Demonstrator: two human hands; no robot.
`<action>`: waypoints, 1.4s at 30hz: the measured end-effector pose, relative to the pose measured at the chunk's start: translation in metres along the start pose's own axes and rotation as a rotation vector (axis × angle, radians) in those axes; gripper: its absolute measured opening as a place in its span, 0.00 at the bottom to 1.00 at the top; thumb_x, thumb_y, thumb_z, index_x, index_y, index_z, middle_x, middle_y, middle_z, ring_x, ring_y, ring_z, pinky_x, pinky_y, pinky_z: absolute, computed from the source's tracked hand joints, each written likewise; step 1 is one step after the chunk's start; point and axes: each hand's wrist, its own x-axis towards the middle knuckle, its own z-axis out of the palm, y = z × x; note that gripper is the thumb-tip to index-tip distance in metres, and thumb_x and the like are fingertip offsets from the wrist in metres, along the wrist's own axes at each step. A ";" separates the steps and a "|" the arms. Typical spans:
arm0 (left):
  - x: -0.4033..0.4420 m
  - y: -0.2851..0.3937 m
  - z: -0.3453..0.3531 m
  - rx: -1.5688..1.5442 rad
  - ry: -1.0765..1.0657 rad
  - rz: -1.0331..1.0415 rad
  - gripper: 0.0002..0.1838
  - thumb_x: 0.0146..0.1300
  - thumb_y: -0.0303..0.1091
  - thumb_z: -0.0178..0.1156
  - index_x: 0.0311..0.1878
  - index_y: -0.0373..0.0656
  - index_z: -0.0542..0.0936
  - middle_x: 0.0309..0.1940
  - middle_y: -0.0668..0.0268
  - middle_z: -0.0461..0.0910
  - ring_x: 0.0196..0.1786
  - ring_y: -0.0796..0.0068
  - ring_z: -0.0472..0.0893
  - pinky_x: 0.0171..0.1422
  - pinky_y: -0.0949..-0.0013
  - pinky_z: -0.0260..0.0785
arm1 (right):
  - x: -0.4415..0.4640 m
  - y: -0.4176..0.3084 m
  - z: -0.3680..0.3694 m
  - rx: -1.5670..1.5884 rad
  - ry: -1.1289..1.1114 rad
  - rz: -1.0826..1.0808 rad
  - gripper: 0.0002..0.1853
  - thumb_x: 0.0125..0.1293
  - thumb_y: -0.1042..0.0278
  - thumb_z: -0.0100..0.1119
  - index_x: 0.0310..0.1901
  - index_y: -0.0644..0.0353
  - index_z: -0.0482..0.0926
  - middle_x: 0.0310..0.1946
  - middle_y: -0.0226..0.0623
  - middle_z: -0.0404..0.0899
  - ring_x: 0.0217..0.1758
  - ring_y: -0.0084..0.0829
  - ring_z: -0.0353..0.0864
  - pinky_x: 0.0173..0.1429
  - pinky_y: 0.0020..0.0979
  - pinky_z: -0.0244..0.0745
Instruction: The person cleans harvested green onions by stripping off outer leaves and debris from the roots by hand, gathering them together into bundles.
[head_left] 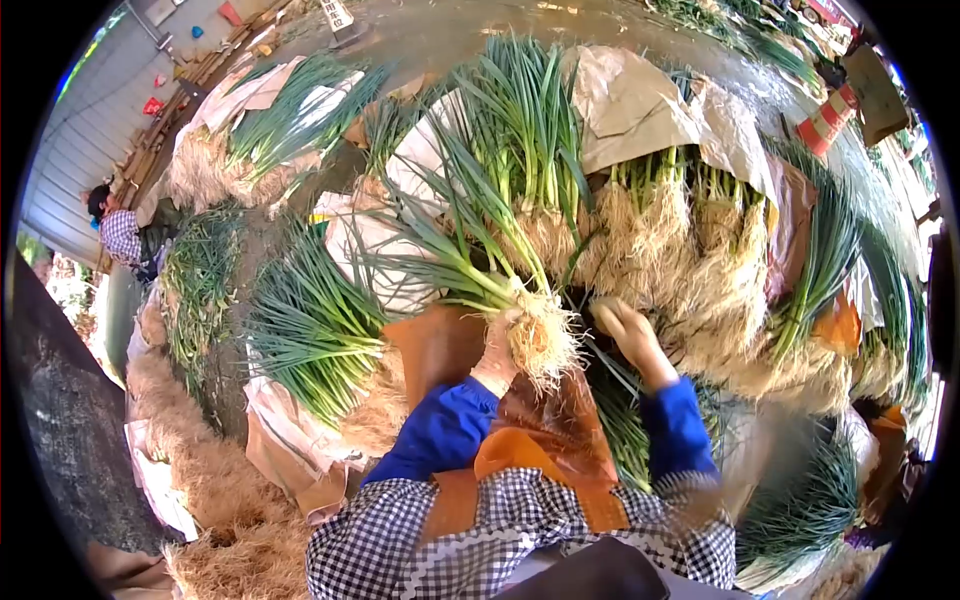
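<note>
My left hand (pixel 497 348) is closed around the lower stalks of a bunch of scallions (pixel 487 288), held over my lap. The bunch's pale, shaggy roots (pixel 548 342) point toward me and to the right, while its green leaves fan away to the upper left. To the right of those roots is my right hand (pixel 628 333), fingers curled inward; whatever they may grip is hidden. Dark green leaves (pixel 610 385) hang and lie just below and left of that hand. A brown apron (pixel 555 420) covers my lap.
Scallions stand upright ahead (pixel 530 130), beside root-out rows (pixel 640 220) under brown paper (pixel 630 110). Another pile (pixel 315 320) lies left. Loose roots (pixel 220 500) heap at lower left. A person (pixel 125 235) sits at far left; a traffic cone (pixel 828 120) is at upper right.
</note>
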 end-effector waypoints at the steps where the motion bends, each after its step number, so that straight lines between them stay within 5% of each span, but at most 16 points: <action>1: -0.002 0.002 -0.001 -0.036 -0.060 -0.051 0.23 0.54 0.36 0.54 0.53 0.34 0.72 0.44 0.55 0.78 0.46 0.59 0.79 0.53 0.58 0.73 | 0.022 -0.040 0.016 0.251 -0.031 0.132 0.21 0.68 0.54 0.49 0.56 0.59 0.72 0.48 0.39 0.78 0.49 0.32 0.78 0.53 0.30 0.71; 5: 0.006 0.002 -0.033 -0.009 -0.049 -0.034 0.21 0.57 0.36 0.52 0.51 0.33 0.72 0.43 0.52 0.78 0.45 0.57 0.79 0.52 0.57 0.74 | 0.107 0.009 0.096 0.825 -0.396 0.130 0.16 0.69 0.63 0.48 0.53 0.62 0.74 0.52 0.33 0.76 0.54 0.23 0.73 0.59 0.24 0.67; 7: -0.009 0.010 -0.021 -0.043 -0.061 -0.046 0.21 0.57 0.35 0.51 0.51 0.32 0.72 0.43 0.52 0.78 0.44 0.58 0.79 0.51 0.58 0.74 | 0.108 0.021 0.114 0.091 -0.031 -0.185 0.08 0.65 0.64 0.55 0.40 0.59 0.78 0.36 0.32 0.80 0.36 0.23 0.78 0.41 0.24 0.73; 9: -0.013 0.008 -0.026 -0.035 -0.007 -0.060 0.21 0.57 0.34 0.51 0.52 0.33 0.72 0.43 0.54 0.78 0.44 0.58 0.80 0.51 0.59 0.74 | 0.091 0.015 0.111 -0.115 0.141 0.033 0.07 0.64 0.64 0.56 0.32 0.56 0.78 0.28 0.32 0.80 0.28 0.24 0.79 0.33 0.24 0.74; 13: -0.005 0.000 -0.031 0.003 -0.020 -0.015 0.21 0.57 0.33 0.53 0.53 0.37 0.72 0.45 0.57 0.78 0.44 0.60 0.80 0.51 0.59 0.75 | 0.041 -0.045 0.065 -0.700 0.270 -0.426 0.16 0.62 0.55 0.53 0.19 0.49 0.70 0.13 0.34 0.69 0.15 0.36 0.71 0.20 0.36 0.64; 16: 0.000 -0.001 -0.044 -0.013 -0.065 -0.082 0.24 0.56 0.33 0.53 0.57 0.36 0.69 0.47 0.55 0.77 0.47 0.59 0.79 0.55 0.57 0.73 | 0.010 -0.024 0.054 -0.520 0.077 -0.495 0.16 0.61 0.54 0.54 0.20 0.52 0.71 0.14 0.37 0.69 0.15 0.38 0.71 0.18 0.37 0.62; 18: -0.011 0.011 -0.031 -0.031 -0.050 -0.158 0.25 0.55 0.33 0.52 0.58 0.36 0.69 0.48 0.56 0.77 0.48 0.60 0.79 0.56 0.58 0.72 | -0.022 -0.030 0.030 -0.443 0.143 -0.452 0.14 0.61 0.56 0.54 0.22 0.53 0.75 0.15 0.38 0.71 0.16 0.40 0.72 0.20 0.38 0.63; 20: -0.008 0.019 -0.042 -0.040 -0.047 -0.233 0.29 0.53 0.32 0.51 0.62 0.39 0.66 0.51 0.57 0.76 0.52 0.61 0.77 0.59 0.59 0.70 | -0.049 -0.001 -0.002 -0.697 -0.118 0.198 0.10 0.62 0.59 0.53 0.31 0.53 0.81 0.23 0.35 0.78 0.26 0.35 0.79 0.29 0.36 0.71; 22: -0.020 0.025 -0.015 -0.089 -0.140 -0.168 0.28 0.53 0.31 0.51 0.59 0.35 0.67 0.52 0.52 0.74 0.52 0.57 0.76 0.58 0.58 0.71 | -0.055 0.026 -0.029 -1.187 -0.595 0.353 0.13 0.62 0.58 0.52 0.40 0.54 0.83 0.34 0.31 0.82 0.39 0.31 0.82 0.42 0.35 0.74; 26: -0.031 0.024 -0.014 0.114 -0.132 -0.148 0.32 0.53 0.33 0.53 0.64 0.39 0.64 0.56 0.55 0.72 0.53 0.62 0.76 0.61 0.60 0.68 | 0.035 -0.036 -0.014 -0.929 -0.208 0.008 0.24 0.63 0.54 0.49 0.62 0.47 0.66 0.42 0.43 0.79 0.39 0.40 0.81 0.40 0.40 0.75; 30: -0.052 0.040 -0.019 0.121 -0.200 -0.235 0.33 0.53 0.34 0.51 0.65 0.37 0.61 0.56 0.52 0.71 0.55 0.60 0.74 0.60 0.59 0.68 | 0.152 -0.094 0.057 -0.699 -0.015 -0.503 0.23 0.63 0.53 0.51 0.59 0.49 0.69 0.52 0.44 0.75 0.40 0.45 0.79 0.42 0.40 0.76; 32: -0.074 0.059 -0.018 0.231 -0.209 -0.249 0.34 0.53 0.35 0.51 0.66 0.36 0.60 0.52 0.55 0.73 0.52 0.63 0.74 0.57 0.61 0.70 | 0.196 -0.111 0.089 -1.003 -0.513 -0.358 0.18 0.62 0.55 0.50 0.46 0.59 0.77 0.45 0.48 0.78 0.40 0.46 0.79 0.42 0.42 0.75; 33: -0.093 0.070 -0.002 0.183 -0.153 -0.208 0.35 0.52 0.37 0.51 0.66 0.36 0.60 0.45 0.58 0.74 0.45 0.65 0.75 0.51 0.62 0.71 | 0.208 -0.079 0.100 -0.668 -0.415 -0.584 0.17 0.62 0.57 0.48 0.33 0.65 0.77 0.36 0.47 0.79 0.36 0.46 0.78 0.40 0.43 0.74; 36: -0.159 0.124 0.021 0.150 -0.103 -0.121 0.30 0.49 0.36 0.57 0.58 0.37 0.69 0.37 0.63 0.74 0.41 0.69 0.75 0.41 0.66 0.73 | 0.204 -0.040 0.080 0.047 -0.438 -0.179 0.20 0.67 0.52 0.42 0.38 0.61 0.76 0.34 0.36 0.79 0.35 0.35 0.79 0.36 0.34 0.73; 38: -0.190 0.156 0.021 0.194 -0.099 -0.027 0.30 0.49 0.36 0.57 0.58 0.37 0.69 0.37 0.63 0.74 0.41 0.69 0.75 0.41 0.66 0.73 | 0.166 -0.067 0.069 -0.789 -0.189 -0.237 0.18 0.66 0.52 0.46 0.46 0.56 0.77 0.35 0.37 0.80 0.36 0.34 0.80 0.41 0.30 0.74; 42: -0.217 0.177 0.017 0.243 -0.045 0.070 0.30 0.49 0.36 0.57 0.58 0.37 0.69 0.37 0.63 0.74 0.41 0.69 0.75 0.41 0.66 0.73 | 0.121 -0.153 0.085 -0.403 -0.288 -0.452 0.12 0.61 0.59 0.58 0.44 0.53 0.81 0.32 0.39 0.81 0.34 0.35 0.81 0.39 0.29 0.75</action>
